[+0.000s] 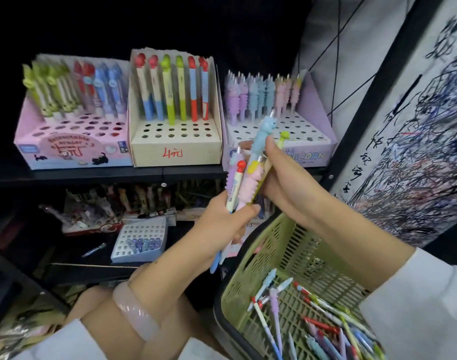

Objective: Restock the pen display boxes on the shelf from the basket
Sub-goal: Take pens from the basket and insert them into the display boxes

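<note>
Sorting a mixed pen bundle (239,183) held in the left hand (223,227), fingers curled round it. Right hand (282,175) pinches one blue unicorn pen (263,136), drawn up out of the bundle. Green basket (282,245) sits below the right forearm, loose pens on its floor. Unicorn display box (323,149) stands at the shelf's (105,175) right end, front holes vacant. Judged next: seat the blue pen upright in a free hole beside the blue row.

Shelf (105,175): three display boxes (175,141) side by side.
Basket (287,245): lower right, loose pens (323,326) inside.
</note>
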Available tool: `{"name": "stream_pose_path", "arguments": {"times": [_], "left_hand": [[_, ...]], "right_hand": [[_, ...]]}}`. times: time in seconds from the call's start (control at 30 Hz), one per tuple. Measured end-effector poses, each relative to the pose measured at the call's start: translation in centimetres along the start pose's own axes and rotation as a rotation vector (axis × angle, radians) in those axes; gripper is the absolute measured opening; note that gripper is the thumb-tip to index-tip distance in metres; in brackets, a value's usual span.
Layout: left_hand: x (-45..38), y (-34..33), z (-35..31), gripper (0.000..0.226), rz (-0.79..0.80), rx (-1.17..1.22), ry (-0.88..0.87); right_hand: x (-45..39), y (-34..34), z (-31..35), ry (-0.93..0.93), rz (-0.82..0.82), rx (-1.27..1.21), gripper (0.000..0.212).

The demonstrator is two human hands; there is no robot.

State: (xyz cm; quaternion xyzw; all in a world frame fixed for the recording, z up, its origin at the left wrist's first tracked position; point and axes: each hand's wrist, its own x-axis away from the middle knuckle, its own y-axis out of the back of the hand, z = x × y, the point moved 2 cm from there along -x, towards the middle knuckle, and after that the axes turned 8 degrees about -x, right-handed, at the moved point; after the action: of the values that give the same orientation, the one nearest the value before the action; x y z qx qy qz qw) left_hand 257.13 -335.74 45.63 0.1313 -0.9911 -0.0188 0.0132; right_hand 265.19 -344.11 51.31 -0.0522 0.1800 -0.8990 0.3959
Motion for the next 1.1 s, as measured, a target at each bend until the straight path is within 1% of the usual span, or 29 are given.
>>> {"name": "stream_pose_path", "arguments": {"times": [0.07, 0.13, 0.2, 0.3, 0.4, 0.57, 0.63, 0.7, 0.73, 0.77, 0.83, 0.93, 1.0, 1.03, 1.1], "left_hand": [[0.1, 0.9, -0.2, 0.021, -0.009, -0.003, -0.009], [0.2, 1.9, -0.4, 0.021, -0.022, -0.015, -0.012], [0.4, 2.9, -0.6, 0.02, -0.033, -0.016, -0.007], [0.7, 4.3, -1.0, 0.013, -0.041, 0.023, -0.024], [0.8, 5.6, -1.5, 0.009, -0.057, 0.091, -0.056], [0.6, 8.2, -1.6, 0.011, -0.185, 0.172, -0.053], [0.4, 9.6, -1.7, 0.011, -0.228, 0.174, -0.059], [0.2, 11.2, -2.2, 0.01, -0.26, 0.177, -0.072], [0.1, 11.9, -2.5, 0.01, -0.27, 0.175, -0.08], [0.0, 12.5, -2.8, 0.012, -0.276, 0.168, -0.089], [-0.2, 13.5, -3.2, 0.013, -0.286, 0.143, -0.103], [-0.3, 14.5, -3.4, 0.019, -0.321, 0.114, -0.095], [-0.3, 15.1, -3.4, 0.022, -0.356, 0.146, -0.087], [-0.3, 15.3, -3.5, 0.021, -0.37, 0.169, -0.084], [-0.4, 15.7, -3.5, 0.017, -0.386, 0.201, -0.078]], "right_hand": [[-0.8, -0.5, 0.8, 0.076, -0.061, 0.055, 0.033], [-1.6, -1.0, 1.6, 0.181, -0.107, 0.192, 0.027], [-2.4, -1.9, 2.3, 0.243, -0.121, 0.342, 0.024], [-3.8, -3.4, 2.2, 0.257, -0.102, 0.469, 0.024], [-5.2, -5.5, 1.5, 0.273, -0.075, 0.48, 0.024], [-7.0, -9.2, -0.1, 0.301, -0.012, 0.594, 0.024], [-7.7, -10.2, -0.7, 0.295, 0.005, 0.574, 0.021], [-8.2, -10.8, -1.4, 0.226, 0.03, 0.489, 0.023], [-8.4, -11.0, -1.8, 0.197, 0.052, 0.452, 0.02], [-8.5, -11.2, -2.1, 0.184, 0.071, 0.434, 0.015], [-8.9, -11.3, -2.6, 0.195, 0.076, 0.439, 0.017], [-9.8, -11.4, -2.2, 0.209, 0.025, 0.444, 0.013], [-10.6, -11.3, -1.0, 0.22, -0.033, 0.37, 0.012], [-11.1, -11.0, 0.0, 0.26, -0.076, 0.34, 0.013], [-12.2, -10.1, 2.5, 0.404, -0.198, 0.384, 0.012]]}}
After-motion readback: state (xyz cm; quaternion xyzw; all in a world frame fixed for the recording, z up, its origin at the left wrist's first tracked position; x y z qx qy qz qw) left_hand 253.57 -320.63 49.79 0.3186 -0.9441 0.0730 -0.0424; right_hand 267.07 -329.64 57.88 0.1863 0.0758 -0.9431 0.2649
